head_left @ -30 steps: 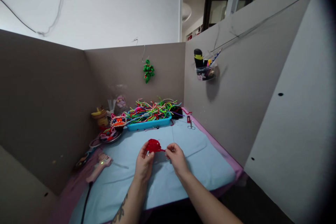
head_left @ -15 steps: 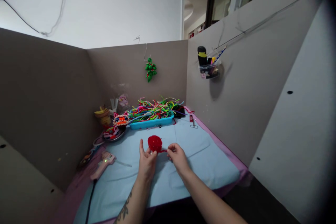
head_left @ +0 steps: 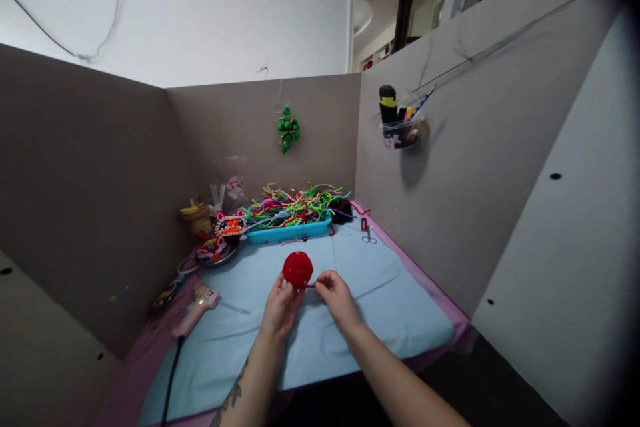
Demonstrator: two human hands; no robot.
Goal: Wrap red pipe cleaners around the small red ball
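A round, fuzzy red disc, apparently of coiled pipe cleaner (head_left: 299, 269), is held above the blue cloth. My left hand (head_left: 281, 305) grips its lower left edge, thumb in front and fingers behind. From the disc's lower right side a short red pipe-cleaner end (head_left: 310, 286) sticks out. My right hand (head_left: 334, 293) pinches that end between thumb and fingertips. The back of the disc and some left fingers are hidden.
Behind lies a blue tray (head_left: 290, 234) heaped with coloured pipe cleaners. Scissors (head_left: 370, 236) rest at the right. A pink glue gun (head_left: 197, 313) with a cord lies at the left, near a metal bowl (head_left: 223, 257). Grey panels (head_left: 450, 167) enclose the table.
The red disc has turned to face me more fully and risen slightly. My left fingers, spread earlier, have closed in around its edge. My right hand keeps its pinch.
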